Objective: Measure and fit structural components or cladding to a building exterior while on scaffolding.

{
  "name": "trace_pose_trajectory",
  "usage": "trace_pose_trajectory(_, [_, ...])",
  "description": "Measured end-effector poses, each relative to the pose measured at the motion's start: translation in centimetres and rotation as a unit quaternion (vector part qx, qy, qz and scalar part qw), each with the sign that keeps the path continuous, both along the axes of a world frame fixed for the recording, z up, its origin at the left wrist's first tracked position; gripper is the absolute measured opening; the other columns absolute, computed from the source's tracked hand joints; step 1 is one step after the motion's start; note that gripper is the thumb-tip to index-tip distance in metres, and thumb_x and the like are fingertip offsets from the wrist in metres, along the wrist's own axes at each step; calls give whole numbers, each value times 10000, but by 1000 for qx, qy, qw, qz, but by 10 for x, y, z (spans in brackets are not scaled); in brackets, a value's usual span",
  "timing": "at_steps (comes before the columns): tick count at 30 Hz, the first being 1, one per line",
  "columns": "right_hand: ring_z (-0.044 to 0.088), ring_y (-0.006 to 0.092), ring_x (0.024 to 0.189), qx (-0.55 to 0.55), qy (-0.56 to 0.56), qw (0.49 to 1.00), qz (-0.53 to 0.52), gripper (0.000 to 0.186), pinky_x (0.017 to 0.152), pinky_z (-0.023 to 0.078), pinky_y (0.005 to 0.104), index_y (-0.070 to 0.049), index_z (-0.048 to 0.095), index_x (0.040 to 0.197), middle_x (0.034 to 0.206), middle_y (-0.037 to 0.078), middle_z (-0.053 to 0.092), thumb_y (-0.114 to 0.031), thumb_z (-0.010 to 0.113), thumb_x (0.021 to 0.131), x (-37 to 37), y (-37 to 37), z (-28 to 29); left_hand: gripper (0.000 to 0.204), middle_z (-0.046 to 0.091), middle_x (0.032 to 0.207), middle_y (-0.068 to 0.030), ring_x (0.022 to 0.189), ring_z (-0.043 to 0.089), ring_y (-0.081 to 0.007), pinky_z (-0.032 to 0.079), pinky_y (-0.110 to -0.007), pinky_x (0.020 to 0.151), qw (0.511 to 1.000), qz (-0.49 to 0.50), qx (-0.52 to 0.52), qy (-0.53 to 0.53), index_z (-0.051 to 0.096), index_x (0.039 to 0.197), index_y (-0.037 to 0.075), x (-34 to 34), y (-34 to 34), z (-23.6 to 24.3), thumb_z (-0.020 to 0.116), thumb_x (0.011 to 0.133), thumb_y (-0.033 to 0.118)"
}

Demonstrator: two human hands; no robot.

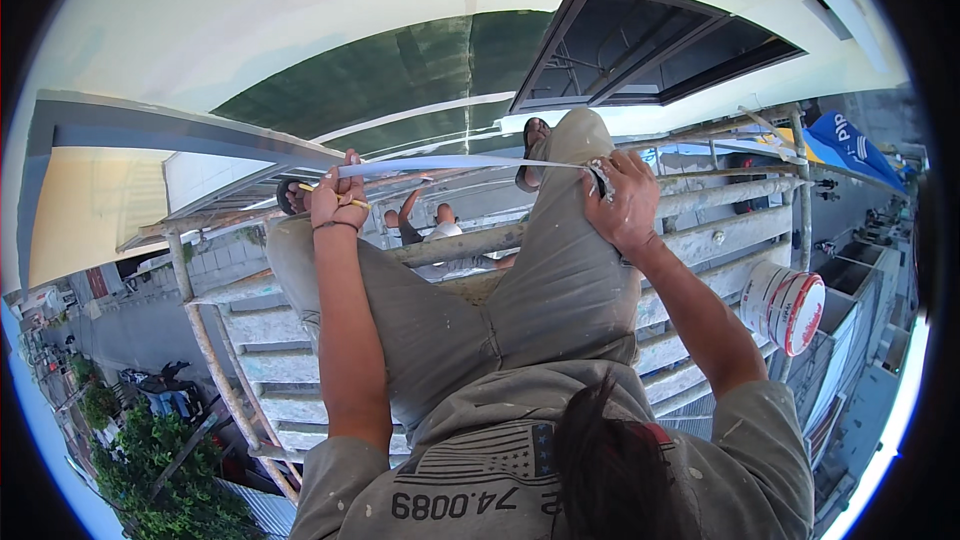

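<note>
A tape measure's pale blade (460,161) stretches almost level above my spread knees. At its left end my left hand (336,204) is closed, pinching the blade while a yellow pencil (352,202) lies between the fingers. My right hand (630,205) wraps around the dark, paint-spotted case (601,183) near my right knee; the palm hides most of it. I sit on scaffold planks (275,366), with sandalled feet toward the wall.
A wall with a dark green band (400,80) and a dark-framed window (650,45) rises ahead. Wooden scaffold poles (803,190) surround me. A white-and-red bucket (785,305) is at my right. Below are another person (435,232), a street, a tree (165,470) and a blue banner (855,148).
</note>
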State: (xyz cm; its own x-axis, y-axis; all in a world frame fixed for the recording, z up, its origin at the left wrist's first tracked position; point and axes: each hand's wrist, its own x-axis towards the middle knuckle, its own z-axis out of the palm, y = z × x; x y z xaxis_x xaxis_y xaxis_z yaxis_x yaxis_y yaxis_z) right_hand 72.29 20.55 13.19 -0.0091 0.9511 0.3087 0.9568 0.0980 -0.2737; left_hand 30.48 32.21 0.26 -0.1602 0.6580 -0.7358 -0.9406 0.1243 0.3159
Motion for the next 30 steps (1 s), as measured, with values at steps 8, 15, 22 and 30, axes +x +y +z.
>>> trace_pose_trajectory(8, [617,269,881,-4,-10,1000,-6,212,790,503,424,-47,744,935,928,84,653,-197,738,785,-2,1,8,229,629,1269,-266,1115,669,-343,635,-401,891,999,-15,-37,13,448,1233,-94,-1,2,-2,437,1050,44])
trace_pose_trajectory(15, [658,377,998,-215,53,974,38,278,876,521,472,-6,733,972,1006,177,706,-251,715,841,-28,67,12,240,697,1184,-122,1057,686,-290,633,-317,721,988,-43,94,-116,570,1222,18,-44,-17,-21,590,1005,117])
trace_pose_trajectory(22, [656,400,1082,-411,121,895,127,415,928,516,503,25,683,1049,1079,244,698,-359,681,891,-102,103,-15,261,671,1308,-107,1271,608,-340,505,-205,498,990,-120,63,-49,606,1240,56,33,-27,2,564,1033,210])
trace_pose_trajectory(30, [726,276,937,-539,514,639,191,326,776,574,392,26,688,1074,998,184,732,-271,684,938,-130,183,-24,246,648,1053,-70,911,655,-214,556,-292,662,975,-201,70,70,578,1112,82,39,-42,-21,453,1083,291])
